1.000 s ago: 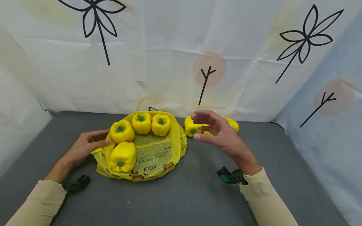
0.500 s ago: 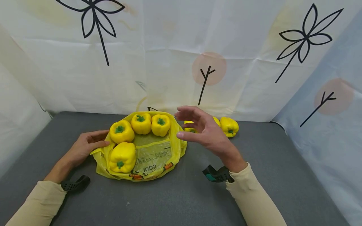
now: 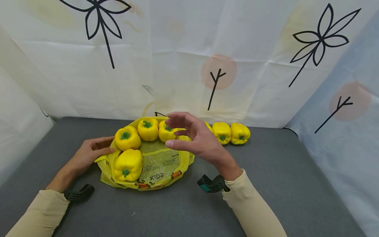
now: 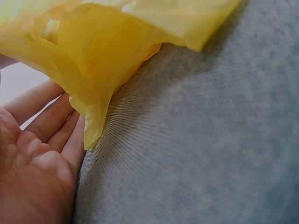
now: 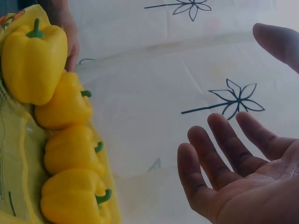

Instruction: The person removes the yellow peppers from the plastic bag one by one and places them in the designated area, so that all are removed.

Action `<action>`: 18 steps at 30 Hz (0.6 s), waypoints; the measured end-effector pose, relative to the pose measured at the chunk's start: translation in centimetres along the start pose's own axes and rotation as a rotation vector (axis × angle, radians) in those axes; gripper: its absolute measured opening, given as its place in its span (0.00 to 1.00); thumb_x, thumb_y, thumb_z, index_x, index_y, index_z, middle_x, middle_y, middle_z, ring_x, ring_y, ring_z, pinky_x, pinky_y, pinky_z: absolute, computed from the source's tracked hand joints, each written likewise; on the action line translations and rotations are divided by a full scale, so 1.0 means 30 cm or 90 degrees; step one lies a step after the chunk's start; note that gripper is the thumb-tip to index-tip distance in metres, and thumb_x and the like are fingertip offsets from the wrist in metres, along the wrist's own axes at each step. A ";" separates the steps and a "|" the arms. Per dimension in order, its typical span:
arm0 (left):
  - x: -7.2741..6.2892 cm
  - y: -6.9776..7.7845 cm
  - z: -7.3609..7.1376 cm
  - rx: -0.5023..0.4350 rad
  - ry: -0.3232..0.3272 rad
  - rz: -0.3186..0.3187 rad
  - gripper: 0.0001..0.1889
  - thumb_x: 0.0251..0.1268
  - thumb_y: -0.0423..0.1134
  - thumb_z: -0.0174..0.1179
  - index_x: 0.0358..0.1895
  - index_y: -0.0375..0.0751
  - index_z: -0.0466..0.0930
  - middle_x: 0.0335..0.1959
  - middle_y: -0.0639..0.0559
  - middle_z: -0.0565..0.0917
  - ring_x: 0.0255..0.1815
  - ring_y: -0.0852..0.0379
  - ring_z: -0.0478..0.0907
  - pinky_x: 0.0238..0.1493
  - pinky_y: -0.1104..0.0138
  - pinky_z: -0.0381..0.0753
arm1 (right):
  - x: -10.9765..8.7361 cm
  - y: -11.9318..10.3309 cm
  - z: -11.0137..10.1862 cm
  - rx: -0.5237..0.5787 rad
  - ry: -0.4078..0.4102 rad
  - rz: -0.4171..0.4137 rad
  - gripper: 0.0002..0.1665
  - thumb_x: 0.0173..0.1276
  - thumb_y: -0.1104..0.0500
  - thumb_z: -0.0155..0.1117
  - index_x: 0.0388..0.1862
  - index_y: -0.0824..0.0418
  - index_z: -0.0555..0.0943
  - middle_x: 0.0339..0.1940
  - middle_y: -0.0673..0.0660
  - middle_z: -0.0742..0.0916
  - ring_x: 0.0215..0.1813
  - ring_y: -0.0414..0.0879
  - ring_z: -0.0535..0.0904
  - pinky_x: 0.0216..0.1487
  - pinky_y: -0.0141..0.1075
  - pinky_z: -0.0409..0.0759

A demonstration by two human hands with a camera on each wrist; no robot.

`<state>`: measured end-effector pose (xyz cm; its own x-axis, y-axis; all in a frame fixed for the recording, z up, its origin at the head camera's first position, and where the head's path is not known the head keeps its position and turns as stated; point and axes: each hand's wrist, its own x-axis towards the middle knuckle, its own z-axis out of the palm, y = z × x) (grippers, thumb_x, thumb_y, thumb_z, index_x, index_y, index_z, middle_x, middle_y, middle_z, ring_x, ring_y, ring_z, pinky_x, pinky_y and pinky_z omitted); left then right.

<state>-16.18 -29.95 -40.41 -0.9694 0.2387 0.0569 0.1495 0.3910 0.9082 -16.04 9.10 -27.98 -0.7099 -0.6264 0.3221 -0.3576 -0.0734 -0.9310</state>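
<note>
Since the bag (image 3: 161, 161) probably needs steadying, the left hand (image 3: 88, 153) touches its left side, can't tell if it's pinching. Right hand (image 3: 196, 136) is empty, fingers apart above the bag's right edge; four peppers (image 3: 128, 164) sit inside, more peppers (image 3: 240, 133) right of it, likely for easy reach.

Your left hand (image 4: 35, 175) shows its palm, fingertips hidden behind the yellow bag (image 4: 100, 51). Grey desk (image 4: 210, 135) fills the right.
</note>
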 end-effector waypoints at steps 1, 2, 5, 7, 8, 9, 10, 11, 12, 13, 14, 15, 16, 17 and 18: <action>0.000 -0.001 0.000 -0.001 0.000 0.001 0.30 0.77 0.37 0.58 0.75 0.27 0.62 0.64 0.58 0.74 0.57 0.79 0.72 0.51 0.78 0.77 | 0.002 0.004 0.005 0.002 -0.001 0.002 0.37 0.67 0.57 0.72 0.72 0.60 0.71 0.66 0.60 0.77 0.68 0.55 0.71 0.68 0.51 0.70; 0.000 -0.002 0.000 -0.003 0.000 0.001 0.30 0.77 0.36 0.58 0.75 0.27 0.62 0.64 0.59 0.74 0.57 0.78 0.72 0.51 0.78 0.77 | 0.003 0.009 0.009 0.003 -0.003 0.004 0.36 0.67 0.58 0.72 0.72 0.60 0.71 0.65 0.59 0.78 0.68 0.56 0.71 0.68 0.51 0.70; 0.001 -0.005 0.001 -0.008 -0.003 0.003 0.30 0.77 0.36 0.58 0.75 0.27 0.62 0.62 0.63 0.75 0.57 0.78 0.73 0.51 0.78 0.77 | 0.006 0.020 0.021 0.005 -0.005 0.018 0.35 0.66 0.62 0.70 0.72 0.59 0.71 0.65 0.57 0.78 0.68 0.56 0.71 0.69 0.53 0.68; 0.001 -0.006 0.000 -0.009 -0.004 0.004 0.30 0.77 0.36 0.58 0.75 0.27 0.62 0.62 0.63 0.75 0.57 0.78 0.73 0.51 0.78 0.77 | 0.006 0.028 0.027 0.004 -0.006 0.027 0.35 0.66 0.63 0.70 0.71 0.59 0.71 0.66 0.57 0.78 0.68 0.55 0.71 0.69 0.54 0.68; 0.001 -0.007 0.000 -0.008 -0.003 0.003 0.30 0.77 0.36 0.58 0.75 0.26 0.62 0.62 0.63 0.75 0.56 0.78 0.73 0.51 0.78 0.77 | 0.007 0.033 0.030 0.002 -0.008 0.033 0.35 0.66 0.63 0.70 0.71 0.60 0.71 0.66 0.57 0.78 0.68 0.55 0.71 0.69 0.53 0.68; 0.001 -0.007 0.000 -0.006 -0.005 0.003 0.30 0.77 0.36 0.58 0.75 0.26 0.62 0.63 0.61 0.75 0.56 0.78 0.73 0.51 0.78 0.77 | 0.009 0.039 0.033 -0.003 -0.009 0.037 0.35 0.66 0.63 0.70 0.71 0.60 0.71 0.66 0.57 0.78 0.67 0.54 0.72 0.69 0.52 0.69; 0.000 -0.006 -0.001 -0.004 -0.004 0.001 0.30 0.77 0.37 0.59 0.75 0.26 0.62 0.63 0.61 0.75 0.56 0.78 0.73 0.51 0.78 0.77 | 0.010 0.045 0.038 -0.010 -0.010 0.043 0.35 0.66 0.63 0.70 0.71 0.61 0.71 0.65 0.56 0.78 0.67 0.54 0.72 0.69 0.51 0.69; 0.000 -0.005 -0.001 -0.002 -0.002 0.000 0.30 0.77 0.37 0.59 0.75 0.27 0.62 0.63 0.60 0.75 0.56 0.78 0.73 0.51 0.78 0.77 | 0.013 0.051 0.043 -0.016 -0.014 0.048 0.35 0.66 0.63 0.70 0.71 0.61 0.71 0.65 0.56 0.78 0.67 0.54 0.72 0.69 0.50 0.70; -0.001 -0.005 -0.001 -0.001 -0.001 -0.001 0.30 0.77 0.37 0.59 0.75 0.27 0.63 0.63 0.59 0.75 0.56 0.78 0.73 0.51 0.78 0.77 | 0.014 0.059 0.048 -0.023 -0.017 0.053 0.35 0.66 0.63 0.70 0.71 0.61 0.71 0.65 0.55 0.78 0.67 0.54 0.72 0.69 0.49 0.70; -0.001 -0.004 -0.002 0.001 -0.001 -0.001 0.30 0.77 0.37 0.59 0.75 0.27 0.63 0.63 0.59 0.75 0.56 0.78 0.73 0.51 0.78 0.77 | 0.017 0.068 0.053 -0.030 -0.021 0.058 0.35 0.66 0.62 0.70 0.71 0.61 0.71 0.65 0.54 0.78 0.67 0.53 0.73 0.69 0.47 0.70; -0.002 -0.003 -0.002 0.002 -0.001 -0.001 0.30 0.77 0.37 0.59 0.75 0.27 0.63 0.63 0.59 0.75 0.56 0.78 0.73 0.51 0.78 0.77 | 0.019 0.075 0.060 -0.037 -0.025 0.064 0.35 0.67 0.62 0.70 0.71 0.60 0.71 0.64 0.54 0.78 0.67 0.52 0.73 0.69 0.46 0.70; -0.002 -0.002 -0.002 0.002 -0.003 0.000 0.30 0.77 0.38 0.59 0.75 0.27 0.62 0.63 0.60 0.75 0.56 0.78 0.73 0.51 0.78 0.77 | 0.021 0.082 0.067 -0.042 -0.028 0.069 0.35 0.67 0.62 0.70 0.71 0.60 0.71 0.64 0.54 0.78 0.67 0.52 0.73 0.69 0.45 0.70; -0.002 -0.001 -0.002 0.001 -0.003 0.000 0.30 0.77 0.38 0.59 0.75 0.27 0.63 0.63 0.61 0.75 0.56 0.78 0.73 0.51 0.78 0.77 | 0.023 0.089 0.073 -0.042 -0.032 0.075 0.35 0.67 0.62 0.70 0.71 0.59 0.71 0.64 0.54 0.78 0.67 0.52 0.73 0.69 0.44 0.70; -0.002 0.000 -0.001 0.000 -0.004 0.001 0.30 0.77 0.38 0.59 0.75 0.27 0.63 0.62 0.61 0.75 0.56 0.78 0.73 0.51 0.78 0.77 | 0.025 0.096 0.080 -0.040 -0.035 0.082 0.35 0.67 0.62 0.70 0.71 0.59 0.71 0.64 0.54 0.78 0.68 0.51 0.73 0.69 0.43 0.70; -0.001 0.000 0.000 0.000 -0.005 0.001 0.30 0.77 0.38 0.59 0.75 0.27 0.63 0.62 0.62 0.75 0.56 0.78 0.73 0.51 0.78 0.77 | 0.027 0.103 0.087 -0.040 -0.038 0.087 0.35 0.67 0.62 0.70 0.71 0.59 0.71 0.65 0.55 0.78 0.68 0.51 0.72 0.69 0.43 0.70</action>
<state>-16.14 -29.97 -40.40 -0.9676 0.2466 0.0552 0.1512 0.3900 0.9083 -16.13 6.34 -31.05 -0.7179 -0.6722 0.1812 -0.2992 0.0629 -0.9521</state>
